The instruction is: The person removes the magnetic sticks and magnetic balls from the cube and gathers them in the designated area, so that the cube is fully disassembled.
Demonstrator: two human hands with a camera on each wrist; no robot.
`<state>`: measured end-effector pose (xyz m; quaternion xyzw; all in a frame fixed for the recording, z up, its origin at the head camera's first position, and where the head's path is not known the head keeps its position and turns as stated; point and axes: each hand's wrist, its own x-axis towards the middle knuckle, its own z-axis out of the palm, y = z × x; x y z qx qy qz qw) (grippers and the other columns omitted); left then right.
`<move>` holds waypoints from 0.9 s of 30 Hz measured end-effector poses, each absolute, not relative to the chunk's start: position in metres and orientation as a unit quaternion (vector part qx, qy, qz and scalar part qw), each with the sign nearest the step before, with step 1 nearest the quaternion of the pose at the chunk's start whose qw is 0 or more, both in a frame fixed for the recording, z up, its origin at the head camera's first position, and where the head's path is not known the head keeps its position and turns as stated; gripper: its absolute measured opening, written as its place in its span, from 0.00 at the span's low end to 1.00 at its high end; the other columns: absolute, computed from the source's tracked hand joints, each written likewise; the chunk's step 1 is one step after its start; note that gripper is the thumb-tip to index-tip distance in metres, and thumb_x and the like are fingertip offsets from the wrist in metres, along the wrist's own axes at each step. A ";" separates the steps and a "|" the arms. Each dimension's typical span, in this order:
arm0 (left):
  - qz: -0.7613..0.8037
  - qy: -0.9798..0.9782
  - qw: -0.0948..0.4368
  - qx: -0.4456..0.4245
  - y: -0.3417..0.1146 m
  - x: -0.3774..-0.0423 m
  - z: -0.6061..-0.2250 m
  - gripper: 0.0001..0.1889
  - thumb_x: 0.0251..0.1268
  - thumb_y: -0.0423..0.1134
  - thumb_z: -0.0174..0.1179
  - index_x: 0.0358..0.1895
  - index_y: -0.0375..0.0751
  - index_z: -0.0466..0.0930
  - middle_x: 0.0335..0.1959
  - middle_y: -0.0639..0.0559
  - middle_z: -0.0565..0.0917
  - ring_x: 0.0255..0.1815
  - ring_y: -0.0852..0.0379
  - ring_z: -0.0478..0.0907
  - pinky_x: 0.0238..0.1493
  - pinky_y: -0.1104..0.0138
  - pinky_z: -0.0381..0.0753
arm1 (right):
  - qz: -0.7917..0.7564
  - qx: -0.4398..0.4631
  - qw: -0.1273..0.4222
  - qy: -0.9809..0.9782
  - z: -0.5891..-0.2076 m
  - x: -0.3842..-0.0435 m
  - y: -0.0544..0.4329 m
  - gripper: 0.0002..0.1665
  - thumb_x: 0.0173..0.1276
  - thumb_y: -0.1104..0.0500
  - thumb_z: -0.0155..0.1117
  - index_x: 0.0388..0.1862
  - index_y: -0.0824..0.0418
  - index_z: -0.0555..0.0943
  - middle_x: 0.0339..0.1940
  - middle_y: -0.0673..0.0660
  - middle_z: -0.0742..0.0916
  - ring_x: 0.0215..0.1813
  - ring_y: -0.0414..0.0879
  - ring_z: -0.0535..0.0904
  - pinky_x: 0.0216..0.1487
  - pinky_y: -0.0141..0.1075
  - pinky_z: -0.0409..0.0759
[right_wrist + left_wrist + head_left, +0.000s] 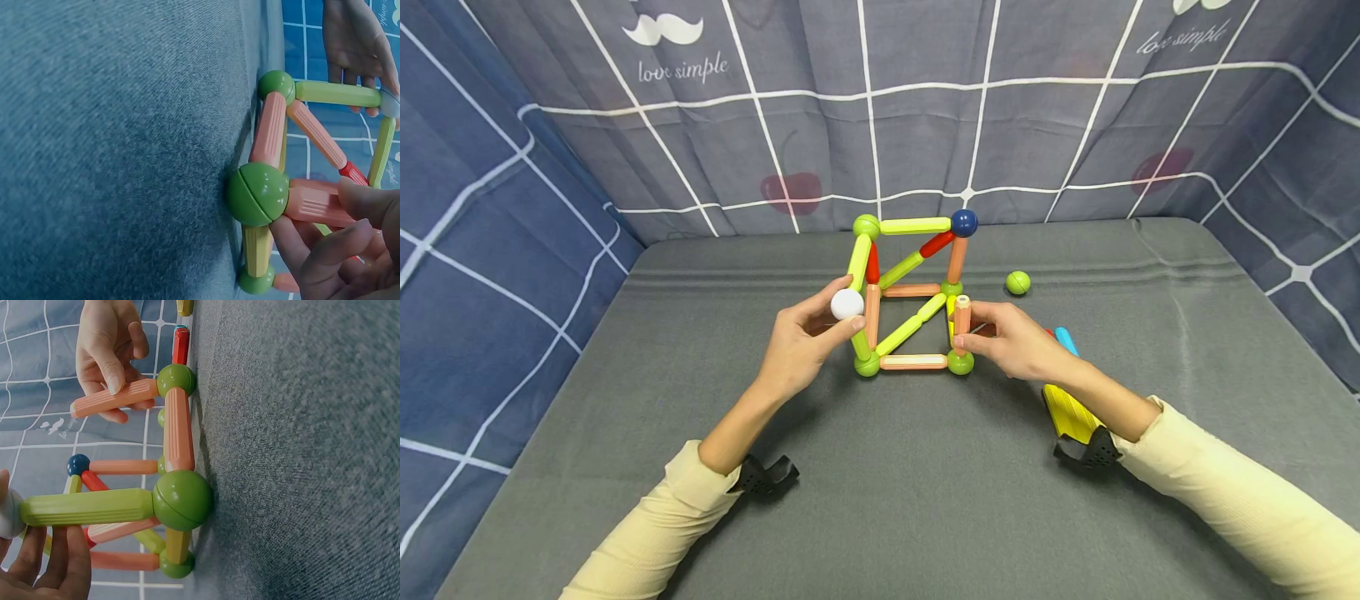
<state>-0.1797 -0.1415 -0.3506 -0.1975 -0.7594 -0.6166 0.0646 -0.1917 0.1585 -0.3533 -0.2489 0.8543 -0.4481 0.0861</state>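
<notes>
A frame of magnetic sticks and balls stands on the grey surface. My left hand (792,346) grips the white ball (847,304) at its near left upper corner, thumb and fingers on either side. A lime green stick (87,507) runs down from that ball to a green ball (183,500) on the surface. My right hand (1011,340) pinches an upright orange stick (962,312) between thumb and fingers. In the right wrist view, this stick's lower end meets the near right green ball (257,194). A dark blue ball (964,222) tops the far right corner.
A loose green ball (1018,282) lies right of the frame. Yellow sticks (1070,414) and a blue stick (1066,340) lie by my right forearm, partly hidden under it. A checked grey-blue cloth (917,142) hangs behind the surface.
</notes>
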 end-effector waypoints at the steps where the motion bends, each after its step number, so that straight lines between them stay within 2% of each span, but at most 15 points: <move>1: -0.617 -0.759 0.065 -0.198 -0.141 -0.180 -0.350 0.28 0.63 0.30 0.66 0.68 0.39 0.74 0.51 0.42 0.83 0.43 0.53 0.83 0.42 0.66 0.80 | -0.444 -0.250 0.083 0.857 -0.354 -0.192 0.158 0.06 0.71 0.63 0.64 0.43 0.65 0.81 0.40 0.55 0.86 0.44 0.49 0.83 0.47 0.43 0.77; 4: -0.618 -0.758 0.066 -0.199 -0.141 -0.180 -0.350 0.28 0.63 0.29 0.66 0.68 0.39 0.74 0.52 0.42 0.83 0.43 0.53 0.83 0.42 0.66 0.80 | -0.440 -0.252 0.077 0.858 -0.354 -0.191 0.158 0.04 0.72 0.64 0.63 0.42 0.63 0.81 0.39 0.55 0.86 0.42 0.49 0.83 0.46 0.45 0.76; 8: -0.618 -0.757 0.066 -0.200 -0.141 -0.179 -0.349 0.28 0.63 0.29 0.66 0.68 0.39 0.74 0.53 0.42 0.83 0.43 0.54 0.83 0.42 0.67 0.80 | -0.443 -0.241 0.090 0.859 -0.351 -0.190 0.158 0.04 0.73 0.63 0.62 0.44 0.61 0.79 0.41 0.57 0.85 0.27 0.52 0.81 0.27 0.41 0.79; 11: -0.618 -0.757 0.067 -0.201 -0.141 -0.179 -0.349 0.28 0.63 0.29 0.66 0.68 0.38 0.74 0.52 0.41 0.83 0.43 0.54 0.83 0.42 0.67 0.80 | -0.451 -0.235 0.097 0.855 -0.349 -0.189 0.158 0.04 0.74 0.64 0.60 0.44 0.62 0.78 0.41 0.59 0.83 0.14 0.53 0.74 0.15 0.41 0.74; 13: -0.618 -0.757 0.069 -0.202 -0.141 -0.179 -0.350 0.28 0.63 0.28 0.66 0.67 0.38 0.74 0.52 0.41 0.83 0.43 0.54 0.83 0.41 0.67 0.80 | -0.458 -0.236 0.095 0.852 -0.348 -0.190 0.158 0.05 0.74 0.64 0.60 0.45 0.64 0.77 0.42 0.60 0.82 0.12 0.51 0.73 0.15 0.42 0.75; 16: -0.619 -0.755 0.070 -0.204 -0.141 -0.179 -0.350 0.28 0.63 0.28 0.66 0.67 0.38 0.74 0.51 0.40 0.83 0.43 0.54 0.83 0.42 0.67 0.80 | -0.474 -0.230 0.099 0.844 -0.347 -0.190 0.159 0.05 0.73 0.65 0.60 0.45 0.65 0.77 0.42 0.61 0.82 0.17 0.55 0.78 0.16 0.45 0.77; 20: -0.620 -0.755 0.069 -0.205 -0.141 -0.180 -0.351 0.28 0.63 0.28 0.66 0.67 0.38 0.74 0.53 0.41 0.83 0.44 0.55 0.83 0.43 0.67 0.80 | -0.488 -0.217 0.107 0.839 -0.348 -0.190 0.161 0.04 0.73 0.64 0.61 0.44 0.64 0.78 0.41 0.62 0.82 0.31 0.59 0.84 0.18 0.46 0.79; 24: -0.620 -0.754 0.069 -0.206 -0.141 -0.180 -0.351 0.28 0.63 0.28 0.66 0.68 0.38 0.73 0.52 0.41 0.83 0.44 0.55 0.83 0.43 0.67 0.80 | -0.491 -0.210 0.106 0.839 -0.346 -0.188 0.166 0.05 0.73 0.61 0.62 0.42 0.63 0.79 0.39 0.62 0.83 0.38 0.60 0.84 0.21 0.45 0.80; 27: -0.621 -0.754 0.069 -0.204 -0.141 -0.179 -0.351 0.28 0.63 0.29 0.66 0.68 0.38 0.73 0.51 0.41 0.83 0.44 0.54 0.83 0.42 0.67 0.80 | -0.485 -0.205 0.101 0.844 -0.344 -0.186 0.170 0.06 0.72 0.59 0.64 0.41 0.62 0.79 0.36 0.61 0.84 0.39 0.62 0.82 0.22 0.44 0.81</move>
